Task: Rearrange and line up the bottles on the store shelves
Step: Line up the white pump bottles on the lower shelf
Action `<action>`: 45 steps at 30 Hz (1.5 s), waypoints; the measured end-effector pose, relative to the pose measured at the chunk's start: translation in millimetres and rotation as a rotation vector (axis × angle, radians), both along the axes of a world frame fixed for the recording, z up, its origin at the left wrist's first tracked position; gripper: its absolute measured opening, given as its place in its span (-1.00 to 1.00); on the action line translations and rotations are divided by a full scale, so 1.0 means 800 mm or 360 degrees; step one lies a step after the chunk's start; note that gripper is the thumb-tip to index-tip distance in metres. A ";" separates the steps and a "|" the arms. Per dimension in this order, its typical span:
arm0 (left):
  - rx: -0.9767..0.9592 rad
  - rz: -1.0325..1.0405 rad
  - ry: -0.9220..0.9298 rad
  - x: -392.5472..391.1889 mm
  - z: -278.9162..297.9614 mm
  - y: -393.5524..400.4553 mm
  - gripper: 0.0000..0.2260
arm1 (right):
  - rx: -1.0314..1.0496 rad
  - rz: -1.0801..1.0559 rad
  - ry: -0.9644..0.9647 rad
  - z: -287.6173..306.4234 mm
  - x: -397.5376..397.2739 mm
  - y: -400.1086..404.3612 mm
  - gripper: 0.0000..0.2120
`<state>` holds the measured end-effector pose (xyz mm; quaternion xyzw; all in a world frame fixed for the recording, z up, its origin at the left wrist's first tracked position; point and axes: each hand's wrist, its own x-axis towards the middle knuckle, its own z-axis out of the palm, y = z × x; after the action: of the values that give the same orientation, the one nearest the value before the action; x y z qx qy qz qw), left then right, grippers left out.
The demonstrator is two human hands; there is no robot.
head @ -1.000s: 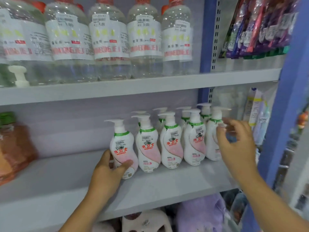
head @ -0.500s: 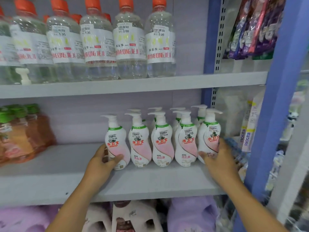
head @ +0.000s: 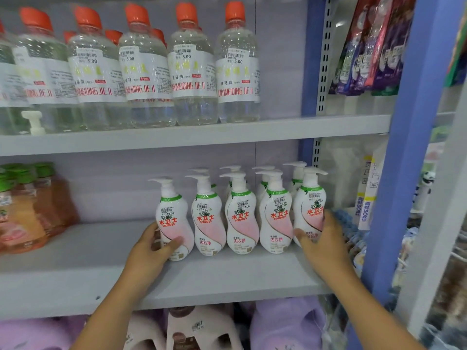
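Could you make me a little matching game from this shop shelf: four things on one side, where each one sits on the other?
Things:
1. clear bottles
2. pump bottles
3. orange bottles
4. purple jugs

Places:
A. middle shelf, far left
B. bottom, below the hands
C. top shelf
D. middle shelf, between the two hands

Pairs: 1-C, 2-D, 3-A, 4-B

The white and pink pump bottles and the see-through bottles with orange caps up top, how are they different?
The white and pink pump bottles have long white pump spouts; the clear orange-capped bottles have plain screw caps. The pump bottles are opaque and curvy; the clear ones show see-through liquid. Stickers read 10.00 on the pump bottles, 5.00 on the clear ones. Both stand upright in rows on grey shelves.
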<state>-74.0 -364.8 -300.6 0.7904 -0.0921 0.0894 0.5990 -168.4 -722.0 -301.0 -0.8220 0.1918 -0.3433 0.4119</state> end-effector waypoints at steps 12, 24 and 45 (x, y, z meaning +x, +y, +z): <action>-0.0024 0.0003 0.0024 0.001 -0.001 0.001 -0.57 | -0.0025 -0.0149 -0.0023 -0.010 0.011 0.048 0.39; -0.0033 -0.0027 0.0011 -0.001 0.004 -0.001 -0.58 | -0.0256 -0.0108 -0.0373 -0.003 -0.023 0.087 -0.09; 0.0039 0.0058 0.0006 -0.007 0.004 -0.005 -0.59 | -0.0139 -0.0286 -0.0096 0.016 -0.028 0.023 -0.33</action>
<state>-79.9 -368.7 -297.3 0.7994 -0.0777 0.0977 0.5877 -190.5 -703.7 -288.3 -0.8080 0.2372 -0.4114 0.3488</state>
